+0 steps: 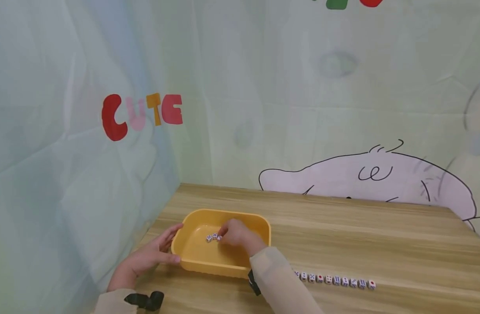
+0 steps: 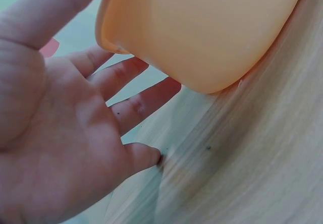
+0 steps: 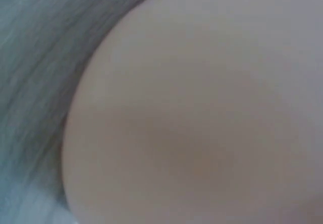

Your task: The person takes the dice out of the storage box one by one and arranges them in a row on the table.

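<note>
In the head view, a yellow rectangular tray [image 1: 198, 266] rests on the wooden table. My left hand [image 1: 149, 257] steadies its left end with the fingers spread and fairly straight, thumb at the near corner. In the left wrist view the fingers [image 2: 146, 103] touch the outside of the tray [image 2: 202, 37]; the palm is bare. My right hand [image 1: 240, 235] reaches inside the tray, its curled fingertips pinching a small white die [image 1: 219, 238], partly hidden. Just left of it, two more dice [image 1: 212, 237] sit in line on the tray floor. The right wrist view is blurred, mostly filled by a pale tan curved surface.
On the table [image 1: 381, 244], right of the tray, runs a row of several white dice [image 1: 337, 280] with blue and red pips. Its left end disappears behind my right sleeve [image 1: 279, 274]. A printed cloth [image 1: 224, 144] hangs along the left and back edges.
</note>
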A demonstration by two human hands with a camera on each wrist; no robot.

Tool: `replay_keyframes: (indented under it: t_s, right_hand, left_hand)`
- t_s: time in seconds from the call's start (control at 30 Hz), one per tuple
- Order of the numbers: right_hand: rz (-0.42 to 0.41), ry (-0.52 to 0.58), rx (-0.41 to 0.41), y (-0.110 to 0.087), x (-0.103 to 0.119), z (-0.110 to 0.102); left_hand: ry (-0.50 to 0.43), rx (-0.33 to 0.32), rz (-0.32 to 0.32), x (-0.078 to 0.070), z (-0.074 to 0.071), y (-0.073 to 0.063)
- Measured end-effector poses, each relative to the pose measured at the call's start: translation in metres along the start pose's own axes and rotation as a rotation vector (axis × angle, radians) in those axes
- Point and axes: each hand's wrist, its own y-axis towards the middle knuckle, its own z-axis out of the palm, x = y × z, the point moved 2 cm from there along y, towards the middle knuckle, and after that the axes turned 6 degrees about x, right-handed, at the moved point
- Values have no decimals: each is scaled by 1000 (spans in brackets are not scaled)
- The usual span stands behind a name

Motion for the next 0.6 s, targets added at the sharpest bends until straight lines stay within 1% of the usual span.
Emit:
replay_keyframes:
  t_s: [0.13,0.3,0.43,0.47,0.6]
  right_hand:
    - [2,-16,1,-2,1,-1]
    - [-29,-16,-13,-5,6,-5]
    - [-77,-16,-28,-8,9,-11]
    - [-97,-20,-32,-9,9,-13]
    - [-192,-5,-43,-14,7,-22]
  left_hand:
    - [-14,8,2,2,0,0]
    - [-24,6,4,2,-1,-1]
    - [-15,1,4,1,-2,-1]
    - [-10,-3,-3,1,-2,-1]
    - [19,-8,5,0,-2,-1]
